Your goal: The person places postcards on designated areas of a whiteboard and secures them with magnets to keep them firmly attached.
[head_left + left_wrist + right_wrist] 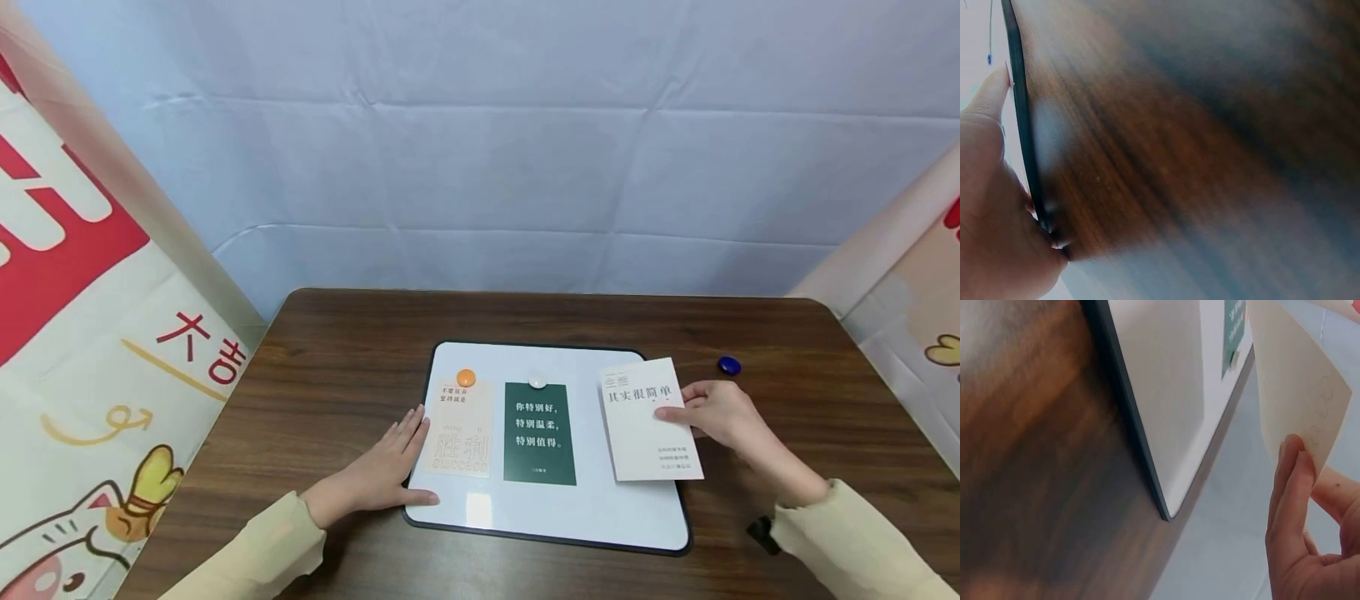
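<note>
A black-rimmed whiteboard (600,508) lies flat on the wooden table (330,367). On it an orange magnet (466,377) tops a cream card (457,433), and a white magnet (537,381) tops a dark green card (539,433). My left hand (401,458) rests flat on the board's left edge, fingers straight; the left wrist view shows that hand (991,206) against the board's rim (1022,137). My right hand (686,414) pinches a white card (645,425) over the board's right side, thumb on top. In the right wrist view the fingers (1297,506) curl round the raised card (1291,381).
A blue magnet (729,365) lies on the bare table, right of the board and behind my right hand. A pale cloth backdrop (480,167) hangs behind the table. Printed banners (90,333) stand along both sides.
</note>
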`<state>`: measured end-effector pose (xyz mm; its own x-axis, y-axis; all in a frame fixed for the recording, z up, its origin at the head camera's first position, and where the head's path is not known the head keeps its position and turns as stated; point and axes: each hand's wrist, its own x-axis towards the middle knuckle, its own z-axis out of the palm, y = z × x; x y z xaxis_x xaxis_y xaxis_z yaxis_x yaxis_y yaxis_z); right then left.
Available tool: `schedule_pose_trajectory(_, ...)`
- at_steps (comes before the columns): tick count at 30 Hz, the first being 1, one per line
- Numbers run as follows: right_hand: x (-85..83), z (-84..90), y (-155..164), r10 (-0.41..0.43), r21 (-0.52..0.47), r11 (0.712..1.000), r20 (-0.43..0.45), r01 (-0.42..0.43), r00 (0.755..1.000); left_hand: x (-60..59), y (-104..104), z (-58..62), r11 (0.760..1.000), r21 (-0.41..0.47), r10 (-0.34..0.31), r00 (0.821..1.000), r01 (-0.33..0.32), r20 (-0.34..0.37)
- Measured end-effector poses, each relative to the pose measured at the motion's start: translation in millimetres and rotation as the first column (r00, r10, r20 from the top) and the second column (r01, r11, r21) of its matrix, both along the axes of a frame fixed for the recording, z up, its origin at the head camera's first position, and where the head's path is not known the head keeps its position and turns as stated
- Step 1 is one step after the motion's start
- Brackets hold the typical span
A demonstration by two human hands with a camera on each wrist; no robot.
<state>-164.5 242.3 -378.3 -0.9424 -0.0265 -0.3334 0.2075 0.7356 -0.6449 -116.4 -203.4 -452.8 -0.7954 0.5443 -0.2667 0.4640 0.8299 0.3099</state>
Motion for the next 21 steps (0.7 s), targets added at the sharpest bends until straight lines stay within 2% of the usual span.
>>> schedule_pose_trajectory(4, 0.1, -9.7, -4.6, -0.029, -0.105, 0.994, 0.055, 0.034, 0.998, 0.2, 0.2, -0.2, 1.000, 0.002, -0.002, 1.000, 0.002, -0.011)
schedule_pose_trajectory(12, 1.7, -26.5, -9.7, -0.050, -0.157, 0.985, 0.116, 0.068, 0.992, 0.0, 0.4, -0.6, 1.000, 0.008, -0.006, 1.000, 0.006, -0.017)
schedule_pose_trajectory(21, 3.4, -41.3, -11.4, -0.036, -0.130, 0.990, 0.115, 0.051, 0.993, 0.2, -0.3, -1.8, 1.000, 0.000, 0.000, 1.000, 0.000, -0.002)
